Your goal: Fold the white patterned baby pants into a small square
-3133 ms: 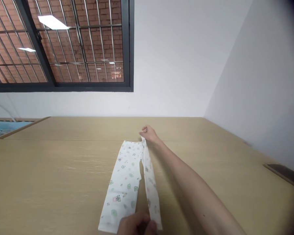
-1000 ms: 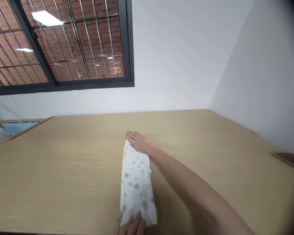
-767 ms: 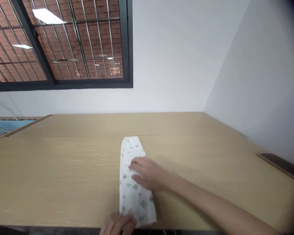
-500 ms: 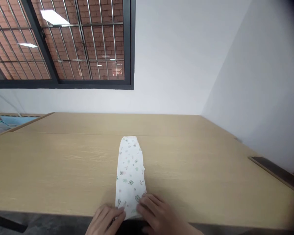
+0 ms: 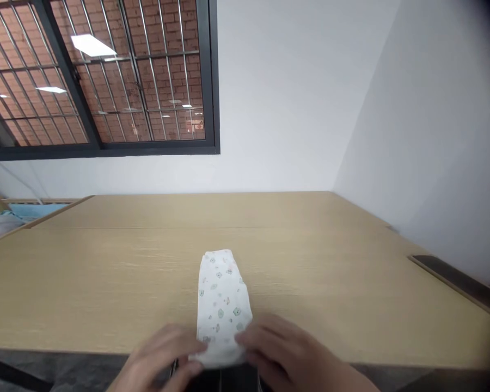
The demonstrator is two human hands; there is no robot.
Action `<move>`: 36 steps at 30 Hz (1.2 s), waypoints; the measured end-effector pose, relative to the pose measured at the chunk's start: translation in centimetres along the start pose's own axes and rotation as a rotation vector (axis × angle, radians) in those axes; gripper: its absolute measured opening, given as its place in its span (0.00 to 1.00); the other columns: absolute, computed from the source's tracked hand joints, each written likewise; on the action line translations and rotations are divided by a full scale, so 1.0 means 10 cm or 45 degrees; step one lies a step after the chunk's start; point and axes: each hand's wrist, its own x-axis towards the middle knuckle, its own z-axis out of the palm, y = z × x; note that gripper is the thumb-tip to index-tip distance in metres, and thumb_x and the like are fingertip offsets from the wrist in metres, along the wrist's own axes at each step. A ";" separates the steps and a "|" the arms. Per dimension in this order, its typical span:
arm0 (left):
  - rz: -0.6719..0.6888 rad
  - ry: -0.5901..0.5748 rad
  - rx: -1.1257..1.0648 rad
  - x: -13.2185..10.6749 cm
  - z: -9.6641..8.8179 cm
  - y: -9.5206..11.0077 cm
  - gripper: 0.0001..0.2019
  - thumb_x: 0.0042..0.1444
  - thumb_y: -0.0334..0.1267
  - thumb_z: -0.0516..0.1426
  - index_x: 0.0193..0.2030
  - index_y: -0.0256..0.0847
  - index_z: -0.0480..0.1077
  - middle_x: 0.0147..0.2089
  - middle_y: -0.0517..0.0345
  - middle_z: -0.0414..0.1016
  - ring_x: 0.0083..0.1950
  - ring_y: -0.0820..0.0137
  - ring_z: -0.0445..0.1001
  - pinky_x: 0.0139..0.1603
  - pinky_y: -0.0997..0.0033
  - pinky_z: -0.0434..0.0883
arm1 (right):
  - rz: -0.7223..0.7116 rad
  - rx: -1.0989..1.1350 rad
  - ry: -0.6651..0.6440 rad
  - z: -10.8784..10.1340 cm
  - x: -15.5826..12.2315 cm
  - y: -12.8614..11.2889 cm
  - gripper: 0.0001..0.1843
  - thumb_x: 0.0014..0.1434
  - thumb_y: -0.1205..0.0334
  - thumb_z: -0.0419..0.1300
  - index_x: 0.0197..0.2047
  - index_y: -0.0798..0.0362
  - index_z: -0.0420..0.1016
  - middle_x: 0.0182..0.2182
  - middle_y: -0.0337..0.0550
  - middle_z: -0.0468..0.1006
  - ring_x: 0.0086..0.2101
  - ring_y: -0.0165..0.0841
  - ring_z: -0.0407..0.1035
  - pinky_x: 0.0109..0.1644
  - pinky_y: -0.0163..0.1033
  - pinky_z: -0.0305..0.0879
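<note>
A long, folded white cloth garment (image 5: 224, 296) with small green, grey and pink prints lies on the table, its narrower end pointing away from me. It is shaped like a trouser leg, but its exact kind I cannot tell. At its near left corner, my left hand (image 5: 159, 354) has thumb and fingers closed on the hem. My right hand (image 5: 283, 345) grips the near right edge with its fingertips, the thumb mostly hidden. The near end curls up slightly between both hands, at the table's front edge. Motion blurs both hands.
The wooden table (image 5: 106, 283) reaches back to the white wall (image 5: 277, 109), below a barred window (image 5: 118, 81). A dark recessed slot (image 5: 453, 280) runs along its right side. At the far left stands a wooden-edged bin (image 5: 32, 209) with light blue and white fabric.
The garment has been drawn towards me, and its near end is now curled up. Both hands have shifted slightly outward, with their fingers at its near corners. My view has tilted up a little.
</note>
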 end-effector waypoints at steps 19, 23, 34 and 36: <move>-0.461 0.188 0.617 0.96 0.89 -0.85 0.17 0.68 0.35 0.46 0.58 0.31 0.66 0.58 0.37 0.71 0.58 0.53 0.70 0.58 0.49 0.68 | 0.497 -0.010 0.388 0.45 1.42 1.52 0.17 0.70 0.61 0.51 0.56 0.59 0.72 0.54 0.59 0.74 0.56 0.43 0.68 0.62 0.49 0.63; -0.158 0.349 0.880 0.33 1.43 -0.50 0.20 0.64 0.38 0.51 0.61 0.37 0.66 0.60 0.41 0.72 0.60 0.50 0.70 0.55 0.48 0.72 | 0.101 -0.041 0.142 0.39 1.19 1.05 0.25 0.74 0.52 0.47 0.68 0.53 0.62 0.67 0.54 0.64 0.66 0.42 0.56 0.70 0.51 0.52; -0.133 0.425 1.053 0.00 1.90 -0.44 0.22 0.54 0.47 0.59 0.53 0.38 0.74 0.52 0.36 0.77 0.53 0.41 0.74 0.47 0.41 0.76 | -0.324 -0.066 -0.402 0.83 1.06 1.01 0.27 0.74 0.50 0.46 0.72 0.49 0.58 0.71 0.49 0.57 0.70 0.39 0.48 0.74 0.53 0.42; -0.122 0.386 1.071 0.03 1.86 -0.43 0.28 0.53 0.44 0.60 0.60 0.36 0.70 0.60 0.33 0.72 0.60 0.37 0.69 0.49 0.40 0.75 | -0.277 -0.148 -0.397 0.81 1.19 1.22 0.29 0.75 0.48 0.44 0.73 0.50 0.55 0.72 0.50 0.52 0.71 0.41 0.46 0.74 0.56 0.41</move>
